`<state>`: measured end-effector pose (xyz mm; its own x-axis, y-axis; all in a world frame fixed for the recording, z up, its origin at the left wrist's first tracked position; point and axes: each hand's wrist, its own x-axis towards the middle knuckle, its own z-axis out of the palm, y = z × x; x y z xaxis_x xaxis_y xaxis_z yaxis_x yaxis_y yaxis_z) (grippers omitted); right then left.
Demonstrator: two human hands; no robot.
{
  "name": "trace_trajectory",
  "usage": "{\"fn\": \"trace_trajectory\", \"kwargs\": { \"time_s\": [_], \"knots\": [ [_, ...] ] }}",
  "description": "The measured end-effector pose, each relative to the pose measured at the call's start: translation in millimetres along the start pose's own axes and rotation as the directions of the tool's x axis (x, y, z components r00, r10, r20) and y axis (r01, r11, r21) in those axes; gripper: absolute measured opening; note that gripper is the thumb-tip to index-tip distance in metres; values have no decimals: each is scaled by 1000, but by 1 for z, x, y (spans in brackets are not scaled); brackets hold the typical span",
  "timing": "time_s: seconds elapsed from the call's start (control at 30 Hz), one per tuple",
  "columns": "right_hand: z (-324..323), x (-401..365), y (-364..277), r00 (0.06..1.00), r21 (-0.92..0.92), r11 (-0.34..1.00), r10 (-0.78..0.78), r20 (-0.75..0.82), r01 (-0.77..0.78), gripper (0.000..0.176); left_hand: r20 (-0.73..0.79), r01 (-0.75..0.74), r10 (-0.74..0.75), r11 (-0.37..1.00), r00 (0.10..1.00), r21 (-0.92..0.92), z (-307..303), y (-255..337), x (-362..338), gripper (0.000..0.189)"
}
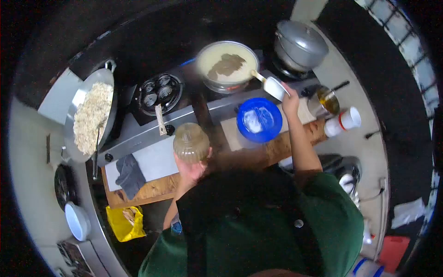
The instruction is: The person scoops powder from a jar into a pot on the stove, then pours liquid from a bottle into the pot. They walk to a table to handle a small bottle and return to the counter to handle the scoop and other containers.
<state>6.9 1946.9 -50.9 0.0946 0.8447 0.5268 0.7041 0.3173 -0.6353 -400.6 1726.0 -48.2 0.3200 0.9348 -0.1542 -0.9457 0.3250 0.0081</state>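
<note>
My left hand (190,170) is wrapped round a ribbed, see-through jar (191,142) with pale tan contents, held in front of the stove. My right hand (290,99) grips a white scoop (274,88), its pale narrow end reaching to the rim of a wide metal pot (223,87). In that pot lies a pale yellowish mass with a brown patch (227,65) on top. Just below the scoop sits a blue bowl (260,135) with white powder inside. What the jar holds exactly I cannot make out.
A large wok (109,69) of pale flakes stands left, beside a round-cupped pan (161,94). A lidded pot (302,44) is at back right, near a steel container (316,108) and white cups (344,121). A grey cloth (130,175) lies on the wooden counter (157,190).
</note>
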Motion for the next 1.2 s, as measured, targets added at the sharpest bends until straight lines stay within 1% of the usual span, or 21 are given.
{"fn": "trace_trajectory", "kwargs": {
  "time_s": [0.03, 0.07, 0.1, 0.17, 0.27, 0.3, 0.33, 0.37, 0.43, 0.47, 0.6, 0.67, 0.7, 0.77, 0.83, 0.9, 0.97, 1.03, 1.1, 1.17, 1.2],
  "knots": [
    [18, 0, 32, 999, -14, 999, 37, -18, -37, 45, -10, 10, -10, 1000, 1000, 18, -1, -2, -6, 79],
    [34, -1, 63, 850, 641, 618, 515, 107, -455, 39, -28, 54, -54, 998, 998, 29, -2, -3, -8, 79],
    [34, -15, 82, 574, 866, -216, 673, 467, -452, 35, -3, 69, -69, 997, 998, 40, -3, -4, -8, 80],
    [1, -40, 33, 586, 878, -251, 666, 462, -407, 35, 10, 161, -162, 985, 987, 65, -2, -12, -6, 81],
    [-61, -94, -49, 689, 905, 24, 657, 306, -425, 38, 126, 470, -455, 871, 882, -144, -4, -27, 0, 84],
    [-91, -126, -87, 620, 894, -207, 658, 428, -397, 36, 129, 570, -565, 821, 815, -8, -19, -27, 8, 84],
    [-81, -164, -44, 763, 782, 357, 608, 219, -510, 33, 128, 661, -672, 740, 729, 123, -29, -31, 15, 83],
    [-72, -198, -2, 729, 906, 191, 664, 164, -378, 33, 102, 747, -756, 654, 646, 118, -39, -34, 22, 83],
    [-104, -249, -65, 749, 834, 439, 661, -48, -334, 32, 63, 858, -869, 494, 491, 141, -53, -58, 31, 80],
    [-147, -256, -140, 544, 968, -177, 802, 248, -179, 30, 140, 885, -882, 461, 449, 67, -13, -92, 10, 80],
    [-198, -361, -178, 320, 964, -106, 930, 183, -242, 33, 22, 929, -931, 364, 363, 67, -15, -148, -9, 84],
    [-229, -399, -202, 120, 972, 32, 993, -4, -233, 33, -10, 954, -956, 291, 293, 77, -12, -172, -18, 85],
    [-242, -423, -198, 118, 976, 47, 993, -21, -215, 33, -43, 964, -966, 253, 257, 79, -9, -185, -25, 86],
    [-273, -473, -185, 226, 871, 466, 875, -427, -158, 28, -125, 939, -940, 296, 319, 174, 7, -216, -50, 87],
    [-343, -495, -234, 251, 926, 373, 892, -377, 64, 24, -199, 900, -894, 344, 401, 267, 11, -245, -70, 87],
    [-398, -567, -197, 293, 882, 397, 838, -461, 253, 21, -23, 973, -984, 171, 176, 157, 2, -269, -79, 87],
    [-455, -587, -218, 29, 726, 685, 726, -687, 60, 21, -20, 973, -983, 179, 184, 145, 7, -308, -109, 86],
    [-509, -612, -235, 13, 722, 676, 728, -685, 148, 22, -3, 972, -981, 191, 193, 138, 6, -349, -132, 85],
    [-557, -649, -227, -84, 706, 708, 705, -704, 23, 36, 91, 975, -980, 187, 177, 118, 2, -393, -156, 85],
    [-611, -739, -167, -97, 478, 680, 519, -849, -556, 38, 123, 976, -973, 205, 195, 69, -4, -439, -191, 85],
    [-637, -813, -105, -15, 288, 644, 395, -919, -709, 35, 60, 940, -948, 318, 312, 128, -11, -462, -202, 85]
  ]
}}
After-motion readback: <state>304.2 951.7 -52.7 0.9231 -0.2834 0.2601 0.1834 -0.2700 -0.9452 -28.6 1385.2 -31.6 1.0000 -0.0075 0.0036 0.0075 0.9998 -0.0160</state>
